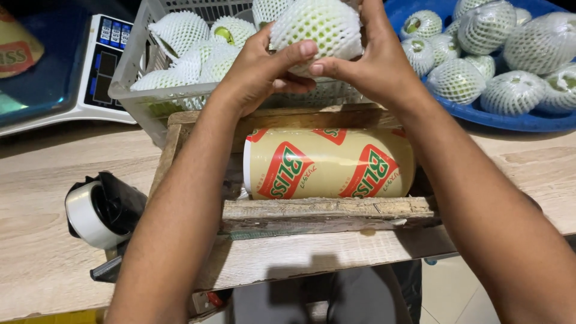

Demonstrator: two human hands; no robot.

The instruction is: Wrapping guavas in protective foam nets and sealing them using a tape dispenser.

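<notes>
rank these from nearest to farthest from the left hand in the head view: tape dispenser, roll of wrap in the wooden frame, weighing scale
1. Roll of wrap: just below the left hand, in the wooden frame.
2. Weighing scale: off to the left, behind the basket.
3. Tape dispenser: lower left on the table.

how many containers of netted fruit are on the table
2: a grey mesh basket behind the left hand, and a blue tub at the far right. More may sit out of frame.
</notes>
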